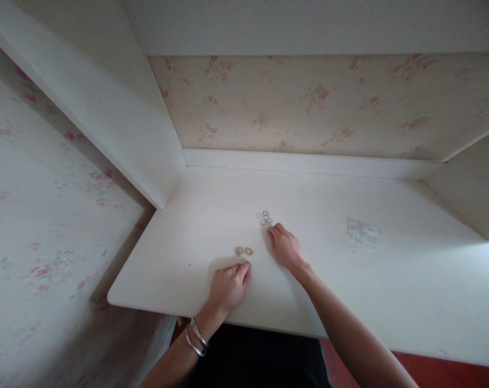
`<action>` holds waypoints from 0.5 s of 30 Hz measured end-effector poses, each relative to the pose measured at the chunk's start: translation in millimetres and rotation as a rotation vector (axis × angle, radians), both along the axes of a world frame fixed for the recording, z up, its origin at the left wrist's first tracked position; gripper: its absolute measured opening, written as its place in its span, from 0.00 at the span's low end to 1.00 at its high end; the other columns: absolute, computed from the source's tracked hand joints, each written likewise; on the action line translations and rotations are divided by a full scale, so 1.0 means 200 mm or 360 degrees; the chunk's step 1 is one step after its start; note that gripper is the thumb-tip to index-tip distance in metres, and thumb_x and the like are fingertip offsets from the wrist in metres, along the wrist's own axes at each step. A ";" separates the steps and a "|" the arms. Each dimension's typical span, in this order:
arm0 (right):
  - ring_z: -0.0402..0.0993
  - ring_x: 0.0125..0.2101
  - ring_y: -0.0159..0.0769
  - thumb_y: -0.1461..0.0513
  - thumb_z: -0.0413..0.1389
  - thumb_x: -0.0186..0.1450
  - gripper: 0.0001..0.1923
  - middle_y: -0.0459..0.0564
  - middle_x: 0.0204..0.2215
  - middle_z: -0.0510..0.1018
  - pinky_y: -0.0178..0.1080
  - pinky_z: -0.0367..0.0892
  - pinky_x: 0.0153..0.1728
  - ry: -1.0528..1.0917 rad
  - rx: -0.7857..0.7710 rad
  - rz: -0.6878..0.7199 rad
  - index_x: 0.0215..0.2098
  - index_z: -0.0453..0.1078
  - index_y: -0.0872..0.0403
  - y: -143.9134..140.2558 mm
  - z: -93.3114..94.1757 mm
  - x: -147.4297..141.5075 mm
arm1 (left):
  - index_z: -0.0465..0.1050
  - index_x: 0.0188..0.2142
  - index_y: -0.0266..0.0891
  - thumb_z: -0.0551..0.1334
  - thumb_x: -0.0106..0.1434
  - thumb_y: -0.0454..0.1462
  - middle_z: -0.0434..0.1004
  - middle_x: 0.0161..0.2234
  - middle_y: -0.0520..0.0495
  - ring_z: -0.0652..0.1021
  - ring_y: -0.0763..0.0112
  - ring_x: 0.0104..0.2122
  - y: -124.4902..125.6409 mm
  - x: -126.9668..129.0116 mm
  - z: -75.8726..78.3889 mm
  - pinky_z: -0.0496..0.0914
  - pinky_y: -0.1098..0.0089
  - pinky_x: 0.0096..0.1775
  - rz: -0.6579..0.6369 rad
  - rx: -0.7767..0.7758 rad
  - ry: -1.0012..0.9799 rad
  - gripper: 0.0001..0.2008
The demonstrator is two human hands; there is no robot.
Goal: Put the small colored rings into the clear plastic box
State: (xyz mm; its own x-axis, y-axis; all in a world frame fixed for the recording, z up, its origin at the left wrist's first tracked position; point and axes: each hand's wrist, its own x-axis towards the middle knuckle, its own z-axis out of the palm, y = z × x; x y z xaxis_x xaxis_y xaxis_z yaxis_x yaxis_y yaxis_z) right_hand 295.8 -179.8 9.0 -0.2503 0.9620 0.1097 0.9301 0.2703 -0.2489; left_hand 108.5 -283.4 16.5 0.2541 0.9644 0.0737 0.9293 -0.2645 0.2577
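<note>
On the table (212, 199), I locate the loose rings (266, 216) midway between back and front edges. The right hand (284, 245) is at their near side, fingertips together; I cannot tell whether one is gripped. The left hand (230, 281), apart from it, rests curled toward the front edge, palm hidden. Caution: dragging the right fingertips could scatter the rings; a forward left slip could displace the pale coil (239, 251) and yellow coil (249, 251). A clear packet (364, 233) toward the right edge obstructs neither.

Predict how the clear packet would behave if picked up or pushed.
The clear packet looks thin and crinkled, so probably floppy and light. Lying flat on the smooth table, it would likely slide rather than roll.
</note>
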 end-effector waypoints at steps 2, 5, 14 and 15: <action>0.69 0.31 0.32 0.61 0.41 0.70 0.14 0.49 0.37 0.72 0.33 0.58 0.29 0.0052 0.0038 -0.0010 0.40 0.69 0.52 0.00 -0.01 0.01 | 0.72 0.36 0.46 0.49 0.67 0.38 0.79 0.28 0.52 0.78 0.70 0.28 0.00 0.00 0.00 0.61 0.73 0.26 -0.0008 0.0005 -0.0007 0.13; 0.70 0.33 0.32 0.61 0.42 0.70 0.14 0.50 0.37 0.73 0.33 0.60 0.32 0.0191 0.0105 -0.0005 0.41 0.69 0.52 -0.03 -0.01 0.02 | 0.72 0.36 0.46 0.49 0.67 0.38 0.79 0.28 0.52 0.78 0.71 0.27 0.00 0.00 0.00 0.60 0.73 0.26 -0.0009 0.0025 -0.0023 0.13; 0.69 0.34 0.33 0.62 0.44 0.70 0.12 0.50 0.36 0.73 0.34 0.62 0.37 0.0434 0.0106 0.0256 0.40 0.70 0.53 -0.23 -0.02 -0.01 | 0.73 0.36 0.45 0.50 0.67 0.38 0.79 0.27 0.51 0.77 0.71 0.26 0.00 0.00 0.00 0.61 0.73 0.25 -0.0002 0.0106 -0.0067 0.12; 0.69 0.34 0.33 0.62 0.44 0.70 0.12 0.50 0.36 0.73 0.34 0.62 0.37 0.0431 0.0106 0.0275 0.39 0.70 0.53 -0.24 -0.02 -0.02 | 0.73 0.36 0.45 0.50 0.67 0.38 0.79 0.26 0.51 0.77 0.71 0.26 0.00 0.00 0.01 0.61 0.74 0.25 -0.0001 0.0100 -0.0067 0.13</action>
State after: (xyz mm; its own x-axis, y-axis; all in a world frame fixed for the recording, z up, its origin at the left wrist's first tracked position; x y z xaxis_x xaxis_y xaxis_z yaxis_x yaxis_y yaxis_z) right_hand 292.0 -228.6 5.0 -0.3622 0.8963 0.2558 0.7716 0.4423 -0.4572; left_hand 109.5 -283.9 17.7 0.2498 0.9575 0.1444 0.9179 -0.2817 0.2794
